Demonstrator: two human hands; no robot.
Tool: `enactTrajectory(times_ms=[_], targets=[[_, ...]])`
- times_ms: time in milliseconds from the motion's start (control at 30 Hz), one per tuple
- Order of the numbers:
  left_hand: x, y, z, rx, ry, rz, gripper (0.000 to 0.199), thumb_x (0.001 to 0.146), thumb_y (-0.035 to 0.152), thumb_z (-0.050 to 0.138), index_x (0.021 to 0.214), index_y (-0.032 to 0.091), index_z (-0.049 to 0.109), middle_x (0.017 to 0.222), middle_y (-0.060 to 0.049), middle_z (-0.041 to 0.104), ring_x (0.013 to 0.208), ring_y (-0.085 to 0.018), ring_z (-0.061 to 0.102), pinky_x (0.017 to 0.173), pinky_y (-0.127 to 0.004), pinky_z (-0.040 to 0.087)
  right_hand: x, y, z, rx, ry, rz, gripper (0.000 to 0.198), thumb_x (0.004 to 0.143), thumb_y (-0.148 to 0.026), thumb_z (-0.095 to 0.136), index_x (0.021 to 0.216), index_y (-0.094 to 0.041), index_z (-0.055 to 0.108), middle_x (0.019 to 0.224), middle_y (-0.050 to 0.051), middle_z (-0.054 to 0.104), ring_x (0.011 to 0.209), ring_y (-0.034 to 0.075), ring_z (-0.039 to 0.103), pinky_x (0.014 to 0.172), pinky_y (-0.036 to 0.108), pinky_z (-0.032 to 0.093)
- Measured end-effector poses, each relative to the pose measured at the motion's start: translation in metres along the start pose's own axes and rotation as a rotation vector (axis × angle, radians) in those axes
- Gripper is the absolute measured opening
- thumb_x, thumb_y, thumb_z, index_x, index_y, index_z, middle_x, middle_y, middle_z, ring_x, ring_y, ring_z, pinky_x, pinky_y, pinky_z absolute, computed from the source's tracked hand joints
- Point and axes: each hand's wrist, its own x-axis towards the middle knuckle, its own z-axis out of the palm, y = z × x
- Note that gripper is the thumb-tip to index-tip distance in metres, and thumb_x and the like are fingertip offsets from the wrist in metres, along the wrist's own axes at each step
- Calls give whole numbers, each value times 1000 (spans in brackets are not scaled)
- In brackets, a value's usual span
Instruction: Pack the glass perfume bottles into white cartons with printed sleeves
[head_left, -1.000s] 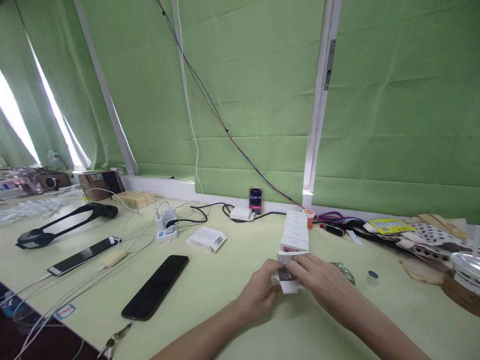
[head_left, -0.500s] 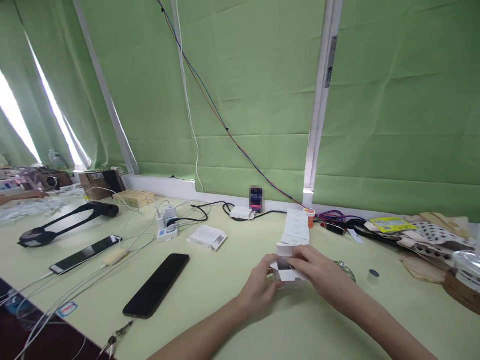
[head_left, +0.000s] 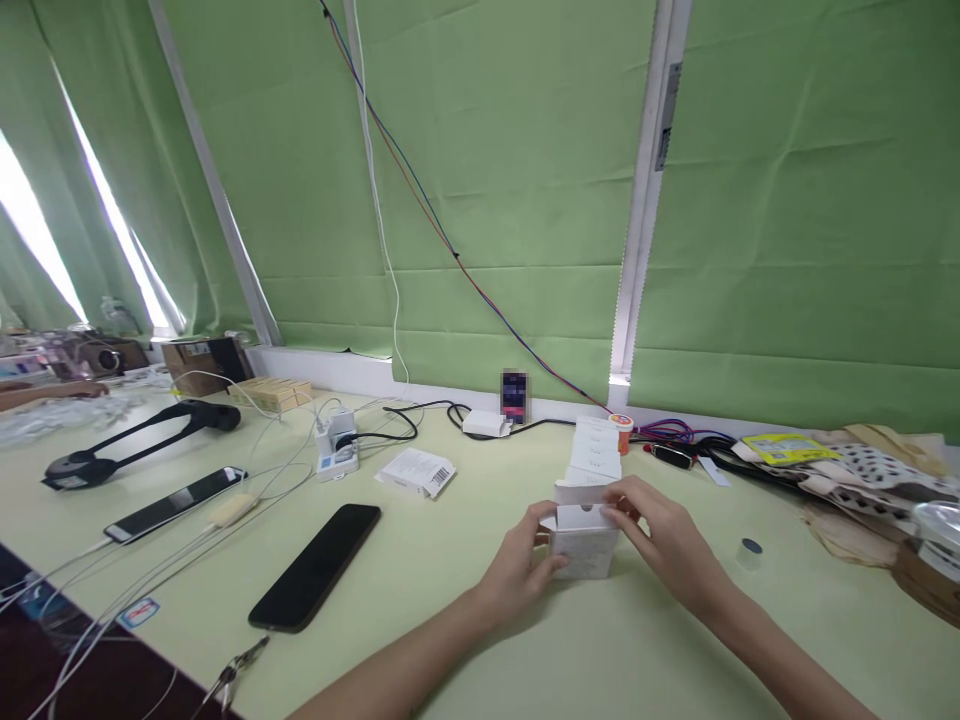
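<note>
A small white cardboard box (head_left: 583, 552) stands upright on the table in front of me. My left hand (head_left: 523, 560) grips it from the left side, thumb low on the front and fingers around the side. At the top right corner, my right hand (head_left: 651, 530) closes its fingers on the edge of the box. A flap (head_left: 581, 493) rises at the back of the box top. What lies inside cannot be seen. Directly behind is a row of white boxes (head_left: 596, 450), overlapping towards the window.
To the left lie a black phone (head_left: 315, 568), a flattish white box (head_left: 416, 472), a power strip (head_left: 337, 455), cables and another phone (head_left: 176, 505). A small round container (head_left: 748, 552) stands right of my hands, near folded cloths (head_left: 870, 480). Another person's hand (head_left: 82, 390) is at far left.
My right hand has drawn out of the box opening to its top right corner. The front flap that stuck out is now folded over the top. The other person's hand reaches further right.
</note>
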Motion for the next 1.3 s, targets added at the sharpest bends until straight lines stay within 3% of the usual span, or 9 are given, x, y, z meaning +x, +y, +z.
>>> enactTrajectory(times_ms=[233, 467, 667, 933, 1033, 1167, 1300], targets=[[-3, -14, 2, 47, 27, 37, 53, 86, 17, 55, 131, 29, 29, 122, -6, 49, 97, -17, 57, 90, -42, 51, -2, 4, 8, -111, 36, -91, 15, 94, -20, 43, 103, -23, 56, 103, 8, 63, 86, 20, 65, 67, 30, 53], [-2, -10, 0, 85, -5, 65, 46, 84, 13, 55, 125, 27, 39, 118, -6, 51, 104, -20, 55, 93, -41, 50, -3, 8, 10, -186, 57, -168, 24, 96, -20, 40, 97, -22, 64, 98, 8, 64, 88, 20, 64, 73, 32, 54], [1, -7, 0, 42, 13, 3, 40, 83, 13, 56, 119, 25, 42, 120, -6, 51, 103, -19, 55, 91, -39, 50, -2, 10, 9, -270, -8, -225, 26, 96, -21, 40, 100, -22, 66, 95, 8, 64, 89, 20, 62, 70, 32, 55], [2, -2, -1, 18, 32, -39, 37, 84, 20, 58, 118, 24, 44, 119, -6, 51, 102, -20, 55, 92, -40, 49, -1, 10, 8, -329, 7, -277, 24, 95, -19, 41, 102, -22, 64, 96, 8, 65, 90, 21, 61, 66, 31, 55], [1, -3, 1, 3, 41, -53, 47, 84, 22, 60, 124, 27, 37, 125, -8, 47, 101, -19, 56, 91, -41, 49, -1, 9, 9, -389, -3, -308, 26, 95, -18, 39, 103, -19, 63, 96, 10, 65, 89, 23, 60, 64, 33, 55], [1, -7, 5, -110, 170, -122, 62, 77, 25, 68, 122, 30, 26, 130, -7, 37, 93, -16, 61, 85, -41, 53, 0, 10, 11, -473, -12, -361, 25, 95, -16, 39, 104, -15, 62, 96, 12, 65, 88, 25, 60, 62, 35, 55], [2, -6, 3, -97, 117, -118, 45, 81, 21, 63, 115, 28, 36, 119, -4, 45, 97, -17, 59, 85, -39, 53, -1, 10, 13, -497, -18, -373, 24, 95, -15, 40, 105, -14, 62, 97, 12, 65, 89, 24, 60, 64, 35, 55]])
